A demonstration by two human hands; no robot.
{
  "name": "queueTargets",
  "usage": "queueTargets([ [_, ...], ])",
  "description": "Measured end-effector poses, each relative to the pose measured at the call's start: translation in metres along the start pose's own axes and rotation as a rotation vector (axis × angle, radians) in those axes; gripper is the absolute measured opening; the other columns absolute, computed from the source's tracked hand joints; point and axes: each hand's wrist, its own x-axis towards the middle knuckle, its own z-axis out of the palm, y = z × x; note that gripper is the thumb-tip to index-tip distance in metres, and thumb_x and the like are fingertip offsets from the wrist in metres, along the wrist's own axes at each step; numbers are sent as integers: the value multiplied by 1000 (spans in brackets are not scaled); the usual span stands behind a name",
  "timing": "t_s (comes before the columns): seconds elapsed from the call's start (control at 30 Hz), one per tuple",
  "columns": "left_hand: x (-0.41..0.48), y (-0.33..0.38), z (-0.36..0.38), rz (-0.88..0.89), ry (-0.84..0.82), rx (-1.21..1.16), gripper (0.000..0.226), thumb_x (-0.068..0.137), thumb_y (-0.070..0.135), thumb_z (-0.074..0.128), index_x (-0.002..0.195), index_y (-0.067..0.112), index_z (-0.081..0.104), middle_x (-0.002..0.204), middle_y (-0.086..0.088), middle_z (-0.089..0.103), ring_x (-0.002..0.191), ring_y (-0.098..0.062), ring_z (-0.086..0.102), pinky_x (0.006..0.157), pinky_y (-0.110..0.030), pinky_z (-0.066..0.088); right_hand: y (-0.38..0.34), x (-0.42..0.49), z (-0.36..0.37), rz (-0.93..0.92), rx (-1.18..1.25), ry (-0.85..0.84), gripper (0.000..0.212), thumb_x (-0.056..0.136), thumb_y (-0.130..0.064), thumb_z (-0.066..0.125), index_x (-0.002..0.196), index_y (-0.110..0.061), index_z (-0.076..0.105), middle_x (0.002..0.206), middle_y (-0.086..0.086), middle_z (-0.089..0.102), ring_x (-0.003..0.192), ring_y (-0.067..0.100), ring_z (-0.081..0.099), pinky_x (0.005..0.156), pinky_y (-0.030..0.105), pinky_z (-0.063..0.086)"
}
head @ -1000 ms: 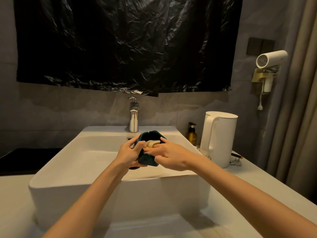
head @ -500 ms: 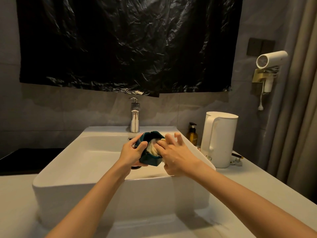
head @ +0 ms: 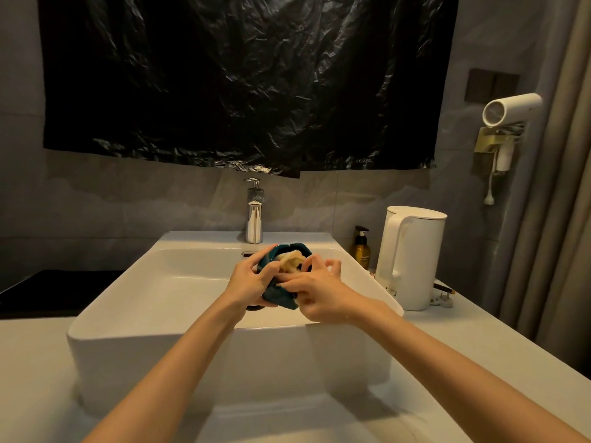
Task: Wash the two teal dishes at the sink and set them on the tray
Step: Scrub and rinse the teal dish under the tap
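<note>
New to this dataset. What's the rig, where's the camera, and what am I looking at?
No robot: these are a person's two bare hands, filmed by one wide-angle camera worn on the head, looking forward and down. The left hand grips a teal dish over the white sink; the right hand holds a pale scrubbing pad inside it with curled fingers. A chrome tap stands behind. On the counter to the right: a brown pump bottle and a white kettle. A hair dryer hangs on the wall. Only one teal dish shows.

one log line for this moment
stage: scrubbing | left hand: holds teal dish over sink | right hand: presses pale sponge into dish
</note>
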Motion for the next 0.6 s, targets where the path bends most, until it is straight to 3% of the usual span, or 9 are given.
queueTargets([
  [0.2, -1, 1, 0, -15, 18, -17, 40, 94, 19, 54, 132, 29, 50, 131, -11, 52, 107, -31, 54, 61, -39, 58, 13, -5, -14, -18, -125, 34, 42, 90, -16, 61, 126, -37, 59, 130, -8, 49, 116, 14, 25, 98, 41, 19],
  [0.3, -2, 1, 3, -9, -22, 26, 43, 93, 17, 55, 134, 30, 49, 133, -9, 49, 107, -29, 51, 58, -37, 58, 23, -8, -21, -74, -389, 46, 37, 86, -21, 67, 120, -34, 64, 127, -5, 55, 124, 18, 31, 101, 41, 14],
  [0.4, -2, 0, 4, -3, -39, 48, 45, 93, 15, 56, 135, 30, 48, 135, -9, 47, 106, -28, 49, 57, -35, 58, 29, -8, -22, -100, -612, 109, 30, 67, -24, 83, 94, -32, 74, 103, -6, 71, 118, 24, 50, 101, 46, 15],
  [0.47, -2, -2, 2, 17, -42, 76, 47, 93, 14, 56, 136, 31, 47, 135, -8, 47, 107, -26, 49, 57, -33, 58, 31, -6, -18, -96, -730, 145, 31, 59, -26, 88, 85, -31, 71, 99, -8, 72, 120, 27, 54, 103, 49, 18],
  [0.6, -1, -5, -3, 31, -30, 94, 49, 93, 15, 57, 137, 32, 46, 133, -6, 48, 107, -25, 50, 55, -31, 59, 31, -8, -2, -78, -705, 136, 55, 51, -21, 90, 101, -27, 66, 116, -2, 66, 123, 29, 38, 103, 48, 20],
])
